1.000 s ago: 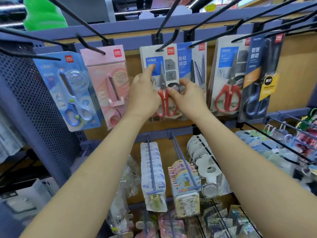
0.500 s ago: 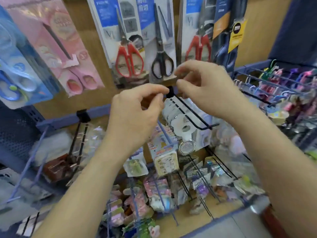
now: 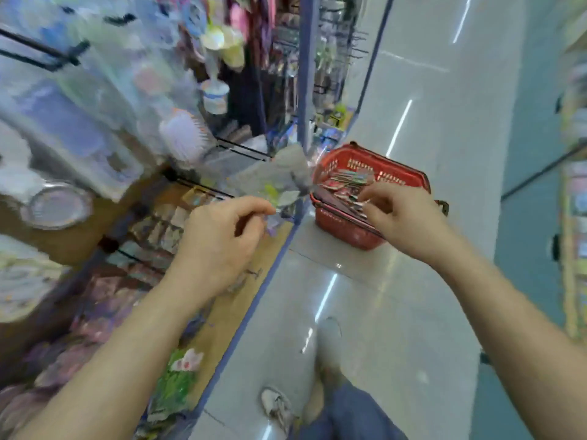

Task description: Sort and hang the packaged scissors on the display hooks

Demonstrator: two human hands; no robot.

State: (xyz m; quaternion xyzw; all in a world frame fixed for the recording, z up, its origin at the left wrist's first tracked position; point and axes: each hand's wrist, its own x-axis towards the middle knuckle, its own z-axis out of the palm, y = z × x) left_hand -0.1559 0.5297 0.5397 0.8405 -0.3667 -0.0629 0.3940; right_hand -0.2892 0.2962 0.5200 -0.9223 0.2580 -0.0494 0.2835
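We look down: our left hand (image 3: 222,239) and right hand (image 3: 403,217) hang loosely curled, empty. The packaged scissors (image 3: 346,182) lie, blurred, in the red basket (image 3: 346,231) on the floor (image 3: 413,312). We should bend low, pinch one pack by its hang-tab.

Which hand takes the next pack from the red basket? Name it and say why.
Right. The right hand is in line with the red basket and its packs; the left hand is over the shelf edge, farther away.
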